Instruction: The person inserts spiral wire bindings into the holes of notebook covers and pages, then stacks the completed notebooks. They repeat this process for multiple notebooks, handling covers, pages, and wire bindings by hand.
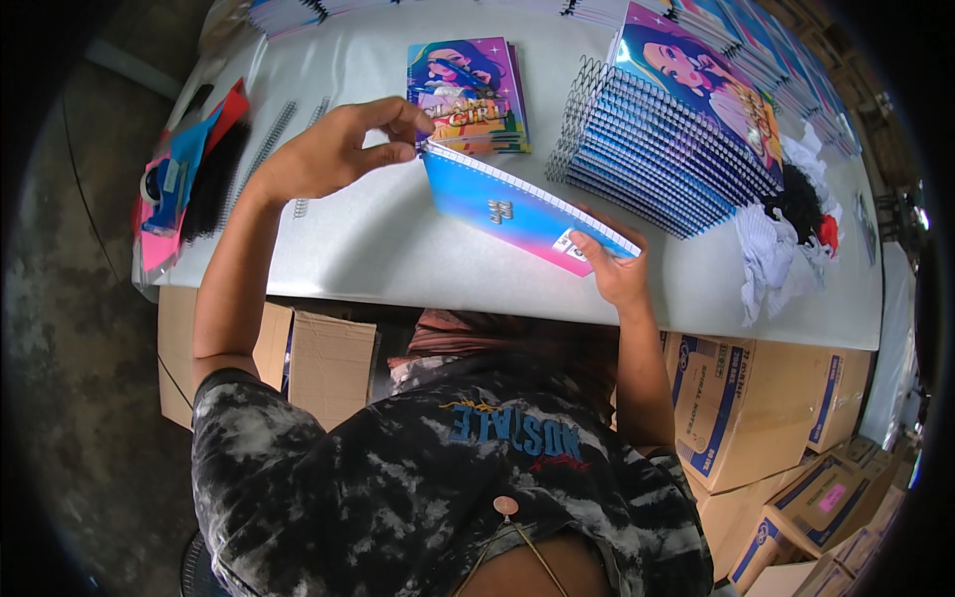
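Note:
A spiral notebook with a blue-to-pink cover is held up slantwise above the table. My right hand grips its right end, thumb on the cover beside a white label. At the opposite end, the curled fingers and thumb of my left hand pinch the corner where the binding coil ends; the exact contact is partly hidden. Just beyond lies a small stack of notebooks with an illustrated cover. To the right, a tall leaning stack of notebooks shows its dark coils.
Loose wire coils lie on the white table at the left, near a blue tape dispenser on pink and blue sheets. Crumpled white cloth sits at the right. Cardboard boxes stand under and beside the table.

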Demonstrator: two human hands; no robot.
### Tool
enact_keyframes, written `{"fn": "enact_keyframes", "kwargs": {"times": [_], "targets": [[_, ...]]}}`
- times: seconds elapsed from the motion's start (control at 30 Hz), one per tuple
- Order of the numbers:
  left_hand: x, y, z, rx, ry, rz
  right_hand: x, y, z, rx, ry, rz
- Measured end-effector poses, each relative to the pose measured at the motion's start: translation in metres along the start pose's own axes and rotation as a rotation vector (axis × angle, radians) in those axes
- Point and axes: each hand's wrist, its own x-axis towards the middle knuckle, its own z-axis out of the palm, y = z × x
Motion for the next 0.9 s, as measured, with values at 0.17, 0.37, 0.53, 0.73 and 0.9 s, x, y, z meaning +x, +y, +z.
{"fn": "enact_keyframes", "kwargs": {"times": [0.17,0.37,0.53,0.73,0.9], "targets": [[0.007,-0.009,-0.005,-0.308,-0.171,-0.200,0.003,0.001,0.001,0.066,-0.046,-0.080],[0.013,0.000,-0.011,-0.356,-0.215,-0.363,0.004,-0.005,-0.005,0.070,-0.103,0.009],[0.008,-0.003,-0.010,-0.432,-0.192,-0.381,0.008,-0.008,-0.001,0.068,-0.091,-0.067],[0.004,-0.001,-0.002,-0.180,0.013,-0.163,0.008,-0.006,-0.002,0.092,-0.089,-0.008],[0.006,0.002,0.006,0.167,0.051,0.039,0.004,0.001,0.004,-0.002,-0.055,-0.009]]}}
